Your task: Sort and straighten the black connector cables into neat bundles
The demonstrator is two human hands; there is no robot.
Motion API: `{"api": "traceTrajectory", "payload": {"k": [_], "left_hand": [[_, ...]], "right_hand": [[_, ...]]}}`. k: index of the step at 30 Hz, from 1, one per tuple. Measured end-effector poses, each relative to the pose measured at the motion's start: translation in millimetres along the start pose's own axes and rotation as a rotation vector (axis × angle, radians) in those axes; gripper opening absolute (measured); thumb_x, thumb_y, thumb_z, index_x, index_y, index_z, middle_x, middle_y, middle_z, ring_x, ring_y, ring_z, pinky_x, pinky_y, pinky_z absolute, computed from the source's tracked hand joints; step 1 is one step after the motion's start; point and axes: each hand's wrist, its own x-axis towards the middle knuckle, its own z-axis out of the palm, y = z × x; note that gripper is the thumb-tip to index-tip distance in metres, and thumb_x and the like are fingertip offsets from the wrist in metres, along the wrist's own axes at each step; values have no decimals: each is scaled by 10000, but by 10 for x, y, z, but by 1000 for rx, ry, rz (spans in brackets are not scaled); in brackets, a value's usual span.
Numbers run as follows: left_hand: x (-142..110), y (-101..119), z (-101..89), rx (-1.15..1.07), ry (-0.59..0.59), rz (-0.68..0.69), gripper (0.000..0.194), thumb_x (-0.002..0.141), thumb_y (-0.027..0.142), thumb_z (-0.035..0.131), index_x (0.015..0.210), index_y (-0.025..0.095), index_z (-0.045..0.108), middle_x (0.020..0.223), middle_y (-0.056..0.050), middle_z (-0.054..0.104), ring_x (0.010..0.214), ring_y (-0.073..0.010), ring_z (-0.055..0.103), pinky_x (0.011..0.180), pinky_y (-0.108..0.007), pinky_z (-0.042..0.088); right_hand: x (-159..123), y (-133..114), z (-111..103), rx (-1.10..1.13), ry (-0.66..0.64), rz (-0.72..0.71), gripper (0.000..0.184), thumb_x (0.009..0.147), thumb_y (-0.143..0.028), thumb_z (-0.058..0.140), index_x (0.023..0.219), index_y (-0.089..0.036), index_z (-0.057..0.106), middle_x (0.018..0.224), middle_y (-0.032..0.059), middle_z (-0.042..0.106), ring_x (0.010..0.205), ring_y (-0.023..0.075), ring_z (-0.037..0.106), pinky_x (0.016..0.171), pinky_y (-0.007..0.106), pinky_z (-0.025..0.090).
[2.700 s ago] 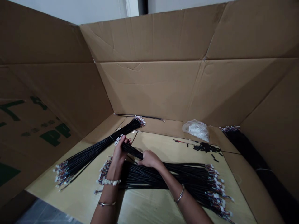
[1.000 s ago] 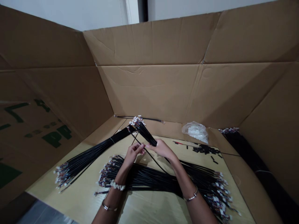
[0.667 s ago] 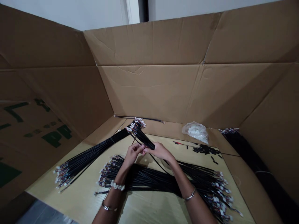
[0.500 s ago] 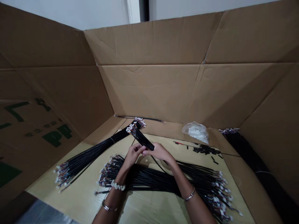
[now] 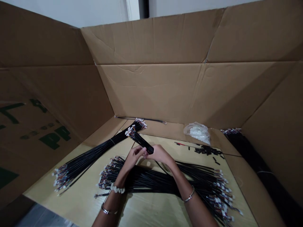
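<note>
while both hands are meeting low over the table, a short bundle of black cables [image 5: 142, 142] is slanting up from between them, its multicoloured connector ends [image 5: 130, 132] pointing toward the back corner. the right hand [image 5: 159, 154] is grasping the bundle's lower end, its fingers closing around the cables. the left hand [image 5: 133, 159] is curling up right beside it, its fingertips [image 5: 144, 150] reaching the same end, though whether they are clenching the cables or only touching them i cannot tell.

the bundle is being held just above a large loose pile of black cables [image 5: 151, 183], which is lying across a pale wooden board [image 5: 151, 212] under both forearms, with connectors fanning out at either end. to the left, a long tied bundle of black cables [image 5: 92, 156] is running diagonally toward the back, its far end lying just behind the held connector ends. a thin white tie [image 5: 112, 141] is circling it.

farther back, a single black cable [image 5: 139, 119] is lying along the foot of the cardboard walls [image 5: 151, 94], and a clear plastic bag of white parts [image 5: 197, 133] is sitting near small black pieces [image 5: 207, 150]. another dark cable bundle [image 5: 255, 160] is lying along the right side. a white beaded bracelet [image 5: 117, 190] and a metal bangle [image 5: 107, 209] are circling the left wrist, and a second metal bangle [image 5: 188, 198] is circling the right.
</note>
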Motion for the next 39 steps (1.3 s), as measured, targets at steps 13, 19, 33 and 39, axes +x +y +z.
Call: {"api": "traceTrajectory", "payload": {"k": [13, 19, 33, 39], "left_hand": [[41, -82, 164, -335, 215, -31, 464, 700, 591, 703, 852, 153, 707, 1160, -133, 676, 1102, -289, 588, 914, -364, 458], [24, -35, 20, -370, 181, 59, 485, 665, 555, 763, 963, 176, 720, 1247, -128, 651, 1220, -307, 524, 1001, -393, 405], [-50, -93, 75, -154, -138, -35, 636, 600, 409, 846, 1156, 187, 631, 1194, -101, 660, 1110, -278, 591, 959, -390, 457], [-286, -98, 468, 408, -609, 223, 431, 775, 441, 723, 1147, 229, 674, 1229, -95, 628, 1174, -279, 520, 1040, -419, 372]], "right_hand": [[-31, -197, 136, -390, -60, 89, 286, 821, -367, 605, 999, -185, 736, 648, 46, 679, 668, 221, 633, 661, 277, 430], [8, -121, 195, -267, -54, 11, 186, 775, -295, 656, 895, -173, 726, 752, 24, 694, 686, 177, 598, 610, 231, 389], [-32, -199, -18, -109, 77, 62, 215, 756, -317, 630, 642, -134, 641, 583, -9, 571, 563, 128, 483, 542, 224, 336], [-35, -399, -169, -148, 122, 89, 286, 764, -359, 629, 595, -139, 565, 525, -39, 486, 526, 96, 405, 509, 214, 297]]}}
